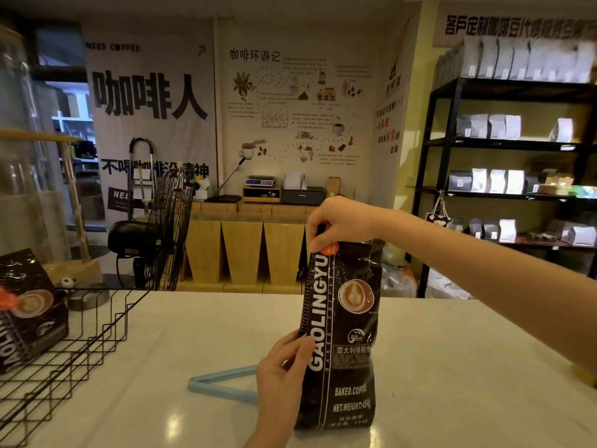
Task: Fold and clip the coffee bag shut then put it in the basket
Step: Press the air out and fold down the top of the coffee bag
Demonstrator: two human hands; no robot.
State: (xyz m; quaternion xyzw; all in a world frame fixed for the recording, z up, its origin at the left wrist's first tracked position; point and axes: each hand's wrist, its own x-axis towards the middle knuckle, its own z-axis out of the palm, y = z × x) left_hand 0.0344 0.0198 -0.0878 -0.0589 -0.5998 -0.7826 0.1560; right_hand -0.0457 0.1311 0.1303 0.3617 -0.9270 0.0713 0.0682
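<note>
A tall black coffee bag [342,334] printed GAOLINGYU stands upright on the white counter [452,367]. My right hand [339,221] pinches its top edge from above. My left hand [284,373] grips the bag's lower left side. A light blue bag clip [219,383], hinged wide apart in a V, lies flat on the counter just left of the bag, partly hidden behind my left hand. The black wire basket [64,350] sits at the left edge of the counter.
Another black coffee bag [29,308] stands inside the basket at far left. A black floor fan [161,231] stands behind the counter. Wooden bins [242,250] line the back wall, and a black shelf unit [517,156] holds several white bags at right.
</note>
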